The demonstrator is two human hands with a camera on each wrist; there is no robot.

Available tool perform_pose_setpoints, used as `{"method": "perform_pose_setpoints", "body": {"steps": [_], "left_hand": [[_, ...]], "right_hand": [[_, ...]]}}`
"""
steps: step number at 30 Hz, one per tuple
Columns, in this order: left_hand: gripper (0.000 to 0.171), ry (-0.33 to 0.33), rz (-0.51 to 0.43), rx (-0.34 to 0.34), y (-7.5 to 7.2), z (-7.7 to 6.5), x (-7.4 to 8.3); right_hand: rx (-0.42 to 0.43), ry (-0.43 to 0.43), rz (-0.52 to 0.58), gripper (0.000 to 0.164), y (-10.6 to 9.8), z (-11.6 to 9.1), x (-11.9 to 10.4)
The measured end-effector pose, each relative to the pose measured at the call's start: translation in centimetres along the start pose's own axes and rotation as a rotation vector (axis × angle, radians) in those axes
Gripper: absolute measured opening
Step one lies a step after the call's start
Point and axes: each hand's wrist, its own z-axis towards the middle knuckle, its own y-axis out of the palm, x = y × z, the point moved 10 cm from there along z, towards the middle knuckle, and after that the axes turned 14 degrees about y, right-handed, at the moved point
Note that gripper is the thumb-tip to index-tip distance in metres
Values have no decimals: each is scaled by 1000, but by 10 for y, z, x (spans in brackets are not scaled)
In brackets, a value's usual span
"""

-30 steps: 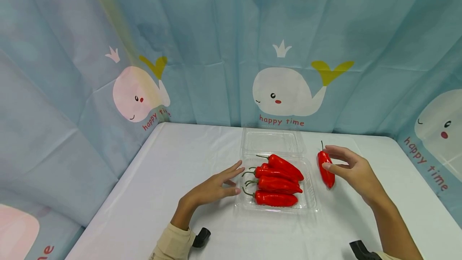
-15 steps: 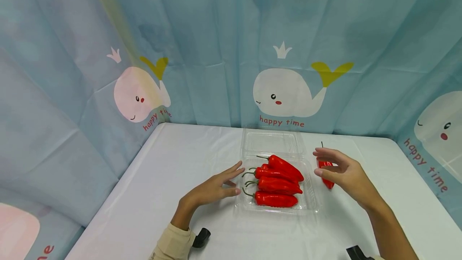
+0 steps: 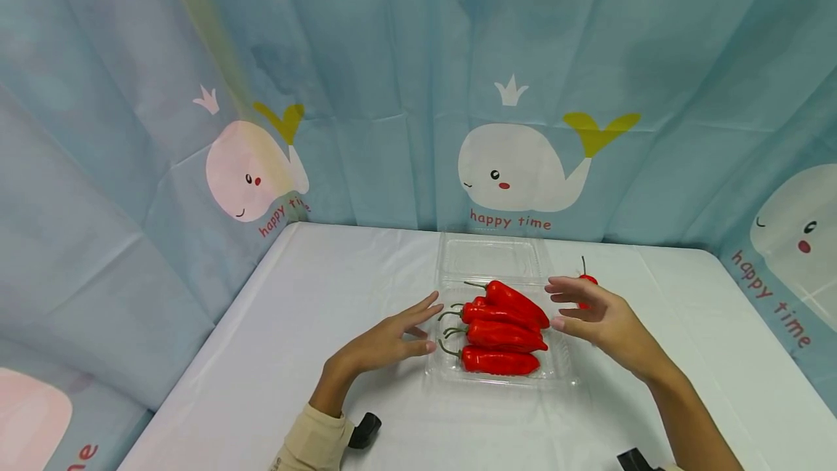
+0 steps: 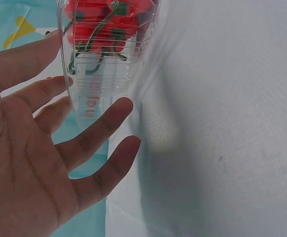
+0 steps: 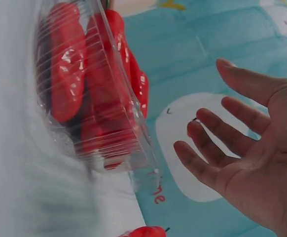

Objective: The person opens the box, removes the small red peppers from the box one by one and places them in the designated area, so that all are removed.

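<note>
Several red chili peppers [image 3: 500, 360] with green stems lie side by side in a clear plastic box [image 3: 559, 365]. At the box's left edge is my left hand [image 3: 386, 344], fingers spread and holding nothing. In the left wrist view its fingertips come right up to the box wall [image 4: 104, 81]; contact is hard to tell. By the box's right side hovers my right hand [image 3: 608, 322], relaxed, with nothing in it. A single red pepper [image 3: 587, 280] lies on the table behind that hand, mostly hidden by it. The right wrist view shows a gap between hand [image 5: 262, 148] and box.
The box's hinged clear lid [image 3: 493, 259] lies folded back toward the curtain. A white cloth covers the table [image 3: 327, 275]. A blue curtain [image 3: 366, 93] with whale prints hangs along the back and both sides. Black wrist cameras [image 3: 365, 430] sit on both forearms.
My right hand has come away from the lone pepper and moved left to the box's right side. That pepper stays on the table. My left hand has not moved.
</note>
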Motion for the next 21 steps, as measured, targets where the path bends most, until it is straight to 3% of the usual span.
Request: {"method": "perform_pose_setpoints", "body": {"steps": [6,21], "left_hand": [[70,4,2,-3,0,0,0],[71,2,5,-4,0,2,-2]], "right_hand": [[-52,-15,24,55,13,3,0],[-140,60,87,60,38,9,11]]}}
